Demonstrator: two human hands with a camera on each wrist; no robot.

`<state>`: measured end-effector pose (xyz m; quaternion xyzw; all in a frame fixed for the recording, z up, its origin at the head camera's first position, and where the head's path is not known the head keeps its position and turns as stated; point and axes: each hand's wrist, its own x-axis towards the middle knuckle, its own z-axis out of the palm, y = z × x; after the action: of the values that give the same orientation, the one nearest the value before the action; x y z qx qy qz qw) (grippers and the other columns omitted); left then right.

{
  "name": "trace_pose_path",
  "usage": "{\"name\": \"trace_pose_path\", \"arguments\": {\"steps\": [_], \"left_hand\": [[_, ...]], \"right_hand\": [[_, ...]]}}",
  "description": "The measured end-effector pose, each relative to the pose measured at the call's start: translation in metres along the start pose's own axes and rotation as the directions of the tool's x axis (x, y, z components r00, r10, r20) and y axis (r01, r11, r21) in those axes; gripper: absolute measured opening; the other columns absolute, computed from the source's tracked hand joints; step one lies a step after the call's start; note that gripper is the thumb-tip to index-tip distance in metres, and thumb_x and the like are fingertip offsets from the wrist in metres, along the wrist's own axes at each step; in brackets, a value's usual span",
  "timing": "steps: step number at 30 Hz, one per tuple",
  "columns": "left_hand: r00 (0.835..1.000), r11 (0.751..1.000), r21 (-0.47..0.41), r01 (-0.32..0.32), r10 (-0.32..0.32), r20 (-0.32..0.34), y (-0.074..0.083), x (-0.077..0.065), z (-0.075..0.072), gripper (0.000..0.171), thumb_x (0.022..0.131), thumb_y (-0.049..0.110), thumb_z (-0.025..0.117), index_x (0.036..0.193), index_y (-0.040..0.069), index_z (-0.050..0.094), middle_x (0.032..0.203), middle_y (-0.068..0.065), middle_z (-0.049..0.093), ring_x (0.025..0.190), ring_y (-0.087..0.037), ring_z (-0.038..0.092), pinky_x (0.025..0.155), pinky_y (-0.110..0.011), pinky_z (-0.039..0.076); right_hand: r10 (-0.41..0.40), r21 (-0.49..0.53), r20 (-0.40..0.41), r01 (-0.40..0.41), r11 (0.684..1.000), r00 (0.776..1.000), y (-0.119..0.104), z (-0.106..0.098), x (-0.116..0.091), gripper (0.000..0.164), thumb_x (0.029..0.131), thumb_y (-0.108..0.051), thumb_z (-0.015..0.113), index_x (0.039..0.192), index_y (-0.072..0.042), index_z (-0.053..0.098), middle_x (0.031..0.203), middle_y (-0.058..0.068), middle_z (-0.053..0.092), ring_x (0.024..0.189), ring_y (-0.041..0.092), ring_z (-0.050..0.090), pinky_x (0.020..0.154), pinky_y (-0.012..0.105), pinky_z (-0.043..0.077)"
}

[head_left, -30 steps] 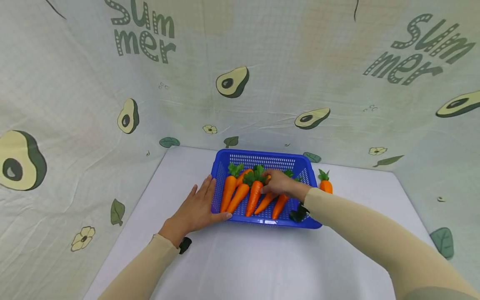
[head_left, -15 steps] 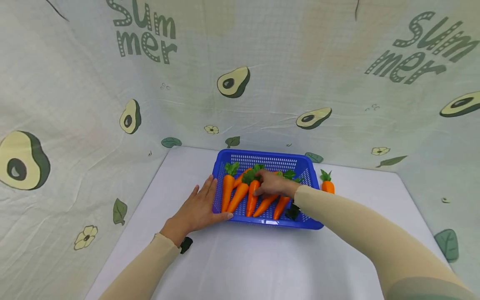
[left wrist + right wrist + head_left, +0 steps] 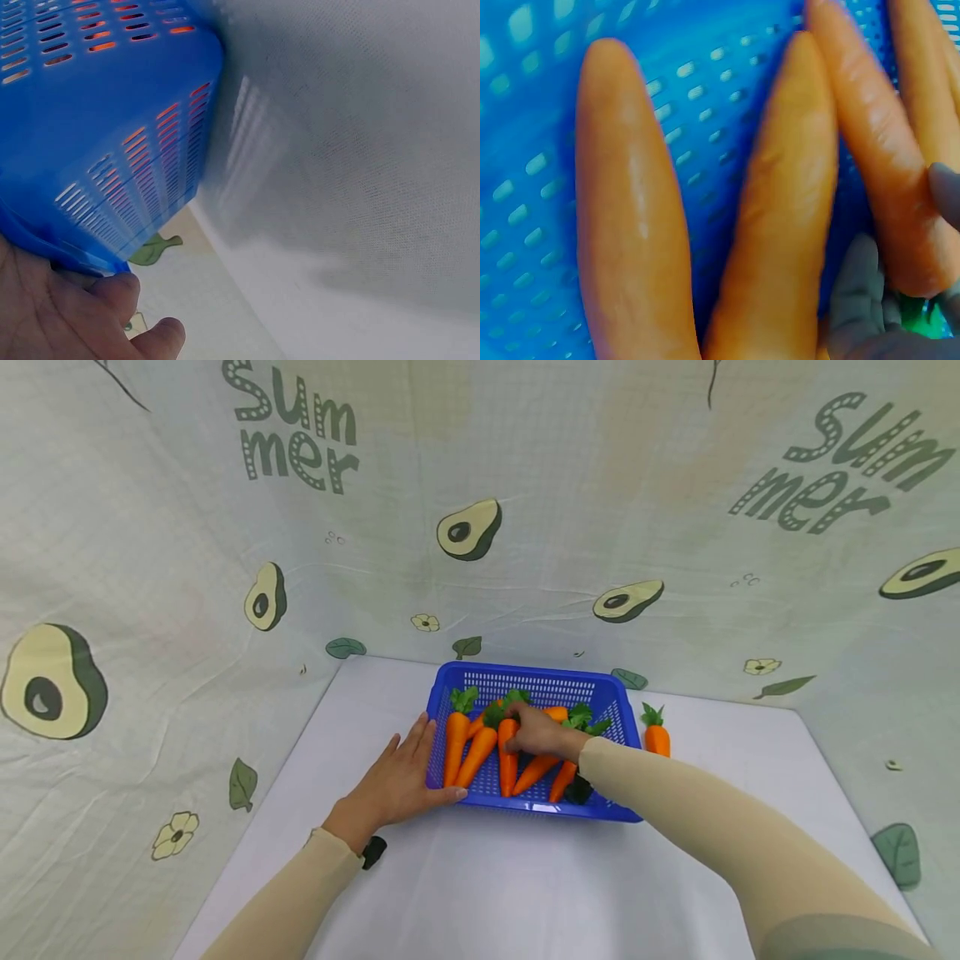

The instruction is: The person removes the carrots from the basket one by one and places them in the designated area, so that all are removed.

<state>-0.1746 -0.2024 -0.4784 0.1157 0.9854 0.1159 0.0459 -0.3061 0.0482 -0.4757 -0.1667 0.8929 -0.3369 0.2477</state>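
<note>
In the head view a blue plastic basket (image 3: 525,808) with slotted sides holds several orange carrots with green leafy tops. My right hand (image 3: 538,732) reaches inside and holds one carrot (image 3: 508,768) near its leafy end. The right wrist view shows thumb and fingers on either side of this carrot (image 3: 877,142), with two others (image 3: 634,202) lying apart from it. My left hand (image 3: 397,781) rests on the basket's left side, its fingers straight and its thumb on the front rim. Up close, in the left wrist view, that hand (image 3: 75,315) touches the rim of the basket (image 3: 82,135).
One carrot (image 3: 657,740) lies outside the basket, to its right, on the white table (image 3: 487,877). Behind stands a pale cloth backdrop (image 3: 540,552) printed with avocados and leaves. A dark wrist camera (image 3: 373,852) shows below the left hand.
My right hand has moved slightly left among the carrots, onto the middle one, which now lies straighter. The left hand has stayed on the basket's side.
</note>
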Motion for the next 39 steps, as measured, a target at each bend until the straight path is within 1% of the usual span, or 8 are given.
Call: {"name": "trace_pose_path", "arguments": {"steps": [6,14,19,23,27,31,35,39], "left_hand": [[1.000,1.000,-0.011,-0.003,0.003,0.005,0.001,0.001,-0.001,0.128,0.069,0.097,0.029,0.157,0.007,0.005,0.166,-0.010,-0.001,0.152,-0.026,0.014,0.122,-0.052,0.014],[1.000,1.000,-0.025,-0.004,0.004,0.002,0.002,0.002,-0.002,0.127,0.070,0.095,0.032,0.157,0.007,0.006,0.166,-0.011,0.001,0.152,-0.027,0.016,0.122,-0.053,0.016],[1.000,1.000,-0.026,0.004,-0.004,0.014,0.001,0.003,0.000,0.128,0.069,0.097,0.030,0.157,0.009,0.003,0.166,-0.009,-0.002,0.152,-0.026,0.015,0.122,-0.052,0.015],[1.000,0.999,-0.033,0.003,-0.003,0.013,0.001,0.003,0.000,0.129,0.068,0.097,0.030,0.157,0.008,0.002,0.166,-0.009,-0.003,0.152,-0.027,0.017,0.122,-0.053,0.015],[1.000,0.999,-0.044,0.008,-0.008,0.014,0.001,0.002,0.000,0.128,0.069,0.096,0.032,0.158,0.009,0.003,0.166,-0.009,-0.003,0.151,-0.028,0.017,0.122,-0.053,0.015],[1.000,0.999,-0.050,0.012,-0.011,0.017,0.001,0.002,0.001,0.128,0.069,0.096,0.034,0.158,0.009,0.003,0.166,-0.008,-0.004,0.151,-0.028,0.017,0.122,-0.053,0.015],[1.000,0.999,-0.053,0.010,-0.009,0.011,0.001,0.001,0.001,0.127,0.069,0.095,0.034,0.158,0.009,0.003,0.166,-0.009,-0.004,0.151,-0.028,0.018,0.122,-0.052,0.016],[1.000,0.998,-0.067,0.002,-0.002,0.003,0.001,0.001,0.002,0.127,0.070,0.095,0.035,0.157,0.008,0.004,0.166,-0.010,-0.003,0.151,-0.029,0.019,0.122,-0.053,0.016]], "right_hand": [[-0.047,0.016,-0.011,0.047,0.999,0.999,0.002,-0.009,-0.006,0.068,0.080,-0.013,0.078,0.139,-0.014,0.043,0.129,0.012,0.057,0.095,0.024,0.058,0.082,0.034,0.051],[-0.055,0.169,-0.003,0.054,0.984,0.999,0.013,-0.021,-0.012,0.072,0.083,-0.008,0.074,0.141,-0.017,0.032,0.133,0.016,0.049,0.088,0.024,0.065,0.073,0.038,0.059],[-0.050,0.190,-0.050,0.059,0.980,0.997,0.017,-0.028,-0.016,0.073,0.084,-0.012,0.074,0.140,-0.017,0.029,0.145,0.016,0.041,0.099,0.028,0.065,0.077,0.039,0.059],[-0.053,0.155,-0.102,0.069,0.985,0.993,0.017,-0.034,-0.021,0.072,0.083,-0.015,0.076,0.141,-0.017,0.032,0.145,0.017,0.045,0.114,0.030,0.060,0.089,0.040,0.056],[-0.035,0.177,-0.124,0.057,0.982,0.992,0.014,-0.039,-0.028,0.071,0.084,-0.018,0.076,0.140,-0.018,0.034,0.144,0.017,0.046,0.116,0.033,0.060,0.093,0.043,0.055],[-0.016,0.279,-0.130,0.052,0.959,0.991,0.011,-0.043,-0.036,0.071,0.085,-0.017,0.076,0.139,-0.016,0.032,0.145,0.019,0.043,0.106,0.032,0.066,0.085,0.041,0.059],[-0.022,0.394,-0.138,0.075,0.916,0.990,0.010,-0.048,-0.045,0.066,0.087,-0.015,0.074,0.139,-0.015,0.034,0.142,0.021,0.045,0.101,0.033,0.069,0.082,0.048,0.059],[-0.032,0.412,-0.144,0.090,0.907,0.989,0.010,-0.054,-0.055,0.061,0.090,-0.020,0.072,0.140,-0.020,0.037,0.140,0.019,0.049,0.105,0.034,0.067,0.084,0.054,0.056]]}}
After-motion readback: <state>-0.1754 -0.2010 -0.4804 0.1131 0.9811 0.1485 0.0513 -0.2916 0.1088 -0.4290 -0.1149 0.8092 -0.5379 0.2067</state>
